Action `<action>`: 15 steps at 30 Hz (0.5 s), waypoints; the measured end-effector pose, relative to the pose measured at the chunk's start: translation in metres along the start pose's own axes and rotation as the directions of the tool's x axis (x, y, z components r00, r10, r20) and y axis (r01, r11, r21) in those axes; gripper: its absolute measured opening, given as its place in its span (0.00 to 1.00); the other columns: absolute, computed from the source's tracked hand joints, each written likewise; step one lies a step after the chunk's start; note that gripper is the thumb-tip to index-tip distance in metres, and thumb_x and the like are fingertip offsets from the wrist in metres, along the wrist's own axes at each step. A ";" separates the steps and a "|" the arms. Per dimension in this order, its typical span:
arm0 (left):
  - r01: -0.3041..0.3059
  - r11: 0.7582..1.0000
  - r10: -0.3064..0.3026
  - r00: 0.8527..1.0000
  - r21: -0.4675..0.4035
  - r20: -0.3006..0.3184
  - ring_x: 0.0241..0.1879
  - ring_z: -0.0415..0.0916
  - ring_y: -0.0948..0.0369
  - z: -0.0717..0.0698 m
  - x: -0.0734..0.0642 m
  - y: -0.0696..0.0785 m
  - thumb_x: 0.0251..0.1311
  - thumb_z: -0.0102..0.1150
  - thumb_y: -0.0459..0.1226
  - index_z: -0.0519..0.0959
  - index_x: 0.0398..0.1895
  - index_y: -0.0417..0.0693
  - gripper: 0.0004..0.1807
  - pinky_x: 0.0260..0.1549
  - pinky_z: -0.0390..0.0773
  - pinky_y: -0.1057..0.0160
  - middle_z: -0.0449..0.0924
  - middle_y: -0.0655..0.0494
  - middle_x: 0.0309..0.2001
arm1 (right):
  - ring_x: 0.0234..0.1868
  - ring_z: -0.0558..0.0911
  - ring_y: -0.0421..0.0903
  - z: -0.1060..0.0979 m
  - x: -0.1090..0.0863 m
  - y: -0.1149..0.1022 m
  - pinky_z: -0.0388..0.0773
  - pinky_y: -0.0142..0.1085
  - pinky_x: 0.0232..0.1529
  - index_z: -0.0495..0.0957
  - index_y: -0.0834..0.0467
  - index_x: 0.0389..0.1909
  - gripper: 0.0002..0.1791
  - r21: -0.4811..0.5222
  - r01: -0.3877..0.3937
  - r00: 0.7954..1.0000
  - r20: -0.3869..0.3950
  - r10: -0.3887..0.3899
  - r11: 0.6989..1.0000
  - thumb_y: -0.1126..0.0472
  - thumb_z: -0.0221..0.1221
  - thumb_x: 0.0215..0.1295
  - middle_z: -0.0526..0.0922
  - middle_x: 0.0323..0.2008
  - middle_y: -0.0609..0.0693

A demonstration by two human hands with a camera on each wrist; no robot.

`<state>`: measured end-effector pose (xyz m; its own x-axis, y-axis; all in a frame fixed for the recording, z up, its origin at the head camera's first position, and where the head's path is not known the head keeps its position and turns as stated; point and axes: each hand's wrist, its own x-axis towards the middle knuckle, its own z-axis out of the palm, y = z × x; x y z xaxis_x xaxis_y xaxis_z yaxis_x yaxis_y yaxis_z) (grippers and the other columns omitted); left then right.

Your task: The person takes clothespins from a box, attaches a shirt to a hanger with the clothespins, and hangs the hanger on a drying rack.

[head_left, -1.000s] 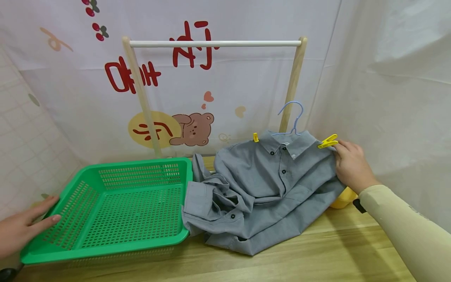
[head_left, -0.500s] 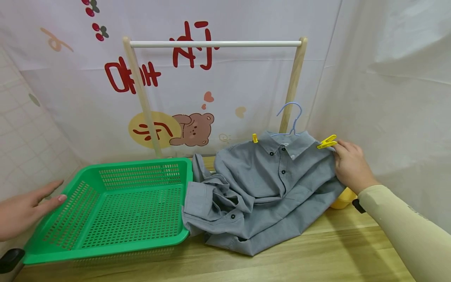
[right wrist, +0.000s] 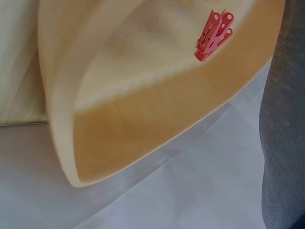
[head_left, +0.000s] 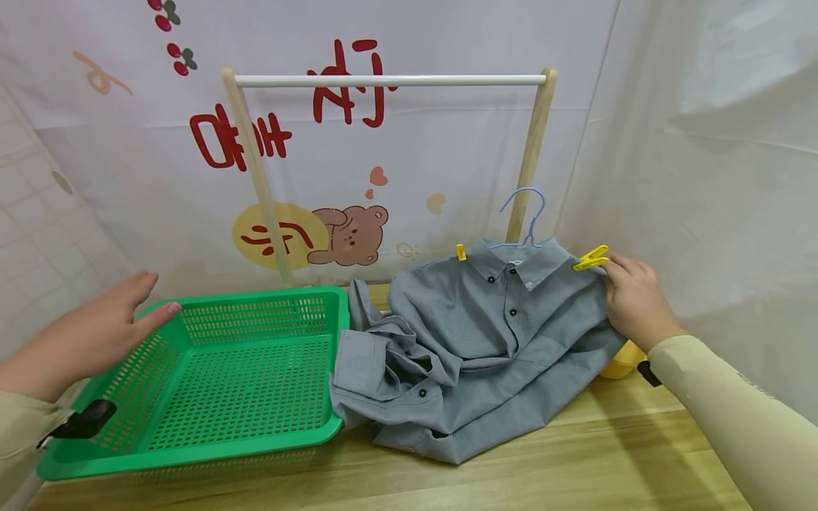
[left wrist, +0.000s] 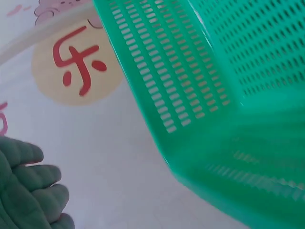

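Observation:
A grey button-up shirt leans at the right on a blue hanger, whose hook rises above the collar. One yellow clothespin sits on its right shoulder, and another clothespin on the left one. My right hand grips the shirt at the right shoulder, just beyond the clothespin. Raised over the left end of a green basket, my left hand holds nothing, its fingers extended. In the left wrist view, its fingers stand apart from the rim.
A wooden rack with a white rod stands at the back. Below my right hand is a yellow bin with a red clothespin inside, partly hidden behind the shirt in the head view. One sleeve touches the basket's right rim.
My left hand has left the basket's left rim and moved up and to the right. The right hand stays at the shoulder; the hanger and collar have shifted slightly left.

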<state>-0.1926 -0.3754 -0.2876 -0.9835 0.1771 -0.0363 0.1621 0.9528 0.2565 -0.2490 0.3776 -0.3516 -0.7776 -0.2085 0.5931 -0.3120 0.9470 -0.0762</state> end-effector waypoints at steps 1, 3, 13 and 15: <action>-0.003 1.000 0.003 1.000 0.006 -0.002 0.78 0.30 0.22 -0.001 0.004 0.003 0.84 0.37 0.57 0.35 0.80 0.20 0.50 0.72 0.40 0.22 0.31 0.14 0.78 | 0.63 0.74 0.74 0.000 0.000 0.000 0.62 0.67 0.69 0.78 0.75 0.55 0.14 -0.002 0.004 1.000 -0.003 -0.004 1.000 0.75 0.50 0.74 0.78 0.57 0.78; -0.005 1.000 0.005 1.000 0.016 -0.006 0.79 0.30 0.23 -0.002 0.012 0.010 0.83 0.37 0.59 0.36 0.80 0.20 0.51 0.73 0.40 0.23 0.32 0.15 0.78 | 0.63 0.74 0.74 0.000 0.000 -0.001 0.62 0.67 0.69 0.78 0.75 0.54 0.14 -0.003 0.008 1.000 -0.004 -0.008 1.000 0.75 0.50 0.74 0.78 0.57 0.78; -0.004 0.999 0.005 0.999 0.041 -0.036 0.79 0.37 0.23 -0.003 0.051 0.044 0.78 0.38 0.66 0.41 0.80 0.21 0.57 0.73 0.45 0.23 0.38 0.16 0.79 | 0.63 0.74 0.74 0.001 0.001 -0.002 0.63 0.67 0.68 0.78 0.76 0.52 0.13 -0.012 0.023 1.000 -0.015 -0.023 1.000 0.75 0.50 0.74 0.78 0.57 0.78; -0.002 0.999 0.003 0.999 0.040 -0.043 0.79 0.37 0.23 -0.003 0.058 0.051 0.77 0.38 0.68 0.42 0.80 0.20 0.59 0.73 0.44 0.24 0.38 0.16 0.79 | 0.63 0.74 0.74 0.001 0.002 -0.002 0.63 0.67 0.68 0.78 0.76 0.53 0.13 -0.014 0.025 1.000 -0.014 -0.025 1.000 0.75 0.50 0.74 0.78 0.57 0.78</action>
<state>-0.2421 -0.3175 -0.2733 -0.9855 0.1698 0.0058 0.1669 0.9616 0.2177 -0.2503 0.3751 -0.3517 -0.7616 -0.2288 0.6063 -0.3235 0.9449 -0.0497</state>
